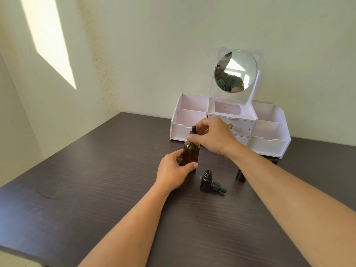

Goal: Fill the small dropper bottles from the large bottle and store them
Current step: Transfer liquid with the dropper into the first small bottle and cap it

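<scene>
My left hand [174, 171] gripped the large amber bottle [191, 153], upright on the surface [96, 180]. My right-hand fingers [194, 138] pinched its dropper cap [193, 131]. Just right of it stood an uncapped small bottle [206, 181]; contents unclear.

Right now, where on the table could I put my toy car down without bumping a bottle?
The table is bare left of the left hand and along its near edge. It is crowded in the middle: the large bottle, the open small bottle, its dropper cap and another small bottle in front of the organizer.
</scene>
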